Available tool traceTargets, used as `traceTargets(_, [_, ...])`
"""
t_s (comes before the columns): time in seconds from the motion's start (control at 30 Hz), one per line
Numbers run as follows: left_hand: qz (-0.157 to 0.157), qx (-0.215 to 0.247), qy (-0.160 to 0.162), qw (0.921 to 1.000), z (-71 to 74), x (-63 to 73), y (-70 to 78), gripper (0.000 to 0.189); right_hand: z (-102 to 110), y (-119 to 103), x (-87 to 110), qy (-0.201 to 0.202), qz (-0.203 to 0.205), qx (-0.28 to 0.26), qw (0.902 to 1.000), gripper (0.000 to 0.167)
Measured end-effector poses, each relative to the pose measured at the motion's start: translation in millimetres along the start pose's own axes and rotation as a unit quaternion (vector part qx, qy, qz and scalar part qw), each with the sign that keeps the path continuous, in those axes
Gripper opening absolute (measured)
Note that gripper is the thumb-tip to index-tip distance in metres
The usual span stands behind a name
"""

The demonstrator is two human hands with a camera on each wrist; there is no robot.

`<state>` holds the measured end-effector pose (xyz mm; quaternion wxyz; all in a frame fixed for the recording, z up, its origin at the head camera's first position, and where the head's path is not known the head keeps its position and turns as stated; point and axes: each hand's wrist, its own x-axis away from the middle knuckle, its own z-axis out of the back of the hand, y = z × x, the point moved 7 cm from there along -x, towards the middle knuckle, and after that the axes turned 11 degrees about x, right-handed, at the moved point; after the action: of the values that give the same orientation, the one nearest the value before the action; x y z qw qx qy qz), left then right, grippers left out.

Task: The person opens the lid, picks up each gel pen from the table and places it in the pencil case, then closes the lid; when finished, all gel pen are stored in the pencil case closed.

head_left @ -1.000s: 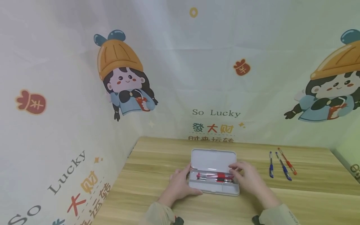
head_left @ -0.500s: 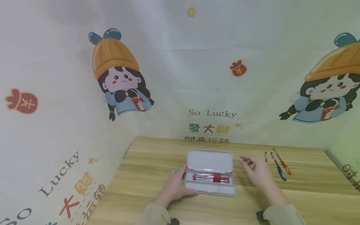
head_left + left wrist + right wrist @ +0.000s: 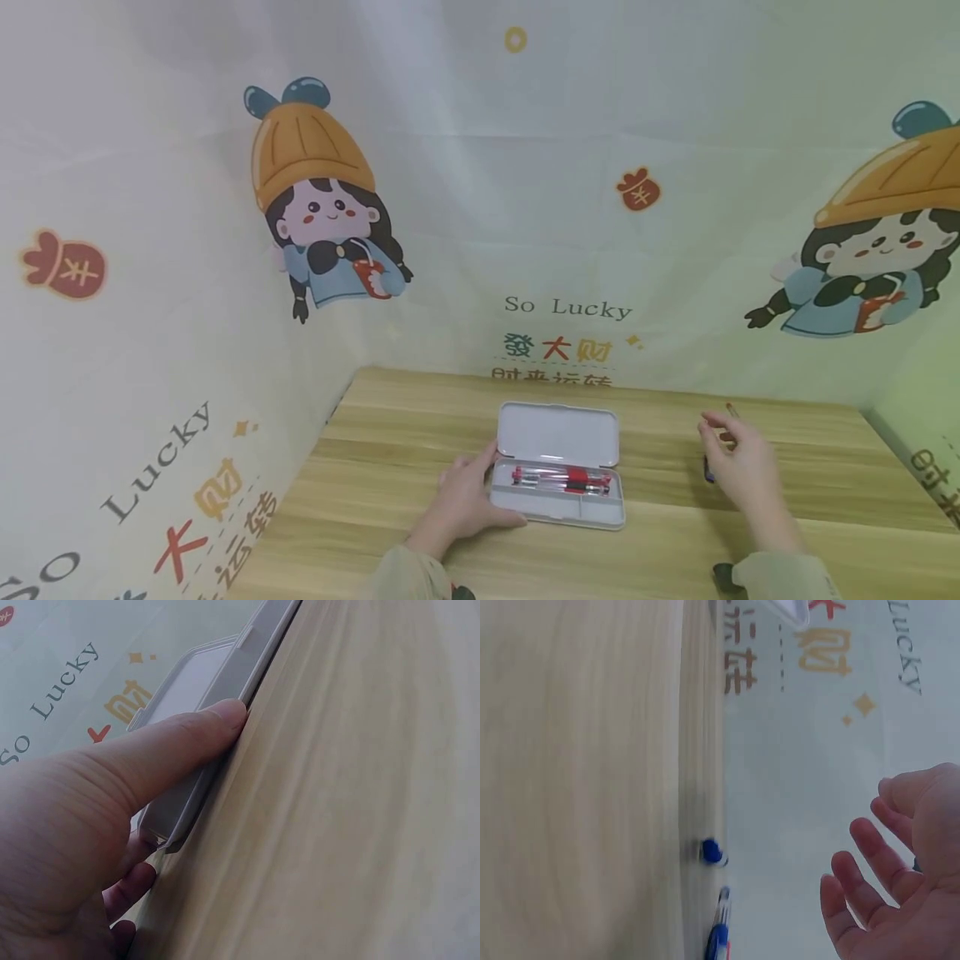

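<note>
A white pencil case [image 3: 558, 435] lies on the table with its lid up, several pens with red and dark parts [image 3: 562, 480] in its rear compartment. My left hand [image 3: 459, 503] grips the case's left end; in the left wrist view the thumb lies along its front wall, with the fingers around the end. To the right, my right hand [image 3: 742, 467] hovers over the loose pens, fingers apart and holding nothing. It hides most of a blue pen [image 3: 708, 472] and a red pen [image 3: 732, 409]. The right wrist view shows two blue pens [image 3: 718, 937] below that hand.
The wood-grain table [image 3: 660, 542] reaches back to a pale printed cloth [image 3: 450, 208] hanging behind and at the left. The case's front compartment [image 3: 532, 504] has a small divider toward the right.
My right hand has left the case's right side and moved right, over the loose pens, now covering most of them. The left hand stays on the case.
</note>
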<state>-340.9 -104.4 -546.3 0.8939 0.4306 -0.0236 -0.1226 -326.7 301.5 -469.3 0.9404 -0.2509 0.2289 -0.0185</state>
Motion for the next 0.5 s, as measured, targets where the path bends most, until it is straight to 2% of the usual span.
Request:
traceTargets(0.1, [0.001, 0.001, 0.001, 1.0, 1.0, 1.1, 0.0, 0.137, 0, 16, -1.1, -0.017, -0.034, -0.005, 0.9993, 0.043])
traceTargets(0.2, [0.003, 0.004, 0.001, 1.0, 1.6, 2.0, -0.1, 0.136, 3, 29, -2.5, -0.014, -0.066, -0.001, 0.9977, 0.045])
traceTargets(0.33, [0.004, 0.006, 0.002, 1.0, 1.1, 1.9, -0.3, 0.136, 7, 41, -3.0, -0.006, -0.099, 0.002, 0.995, 0.044])
traceTargets(0.5, [0.001, 0.007, 0.002, 1.0, 1.6, 1.6, 2.0, 0.136, 11, 55, 1.7, -0.025, -0.148, -0.007, 0.9886, 0.046])
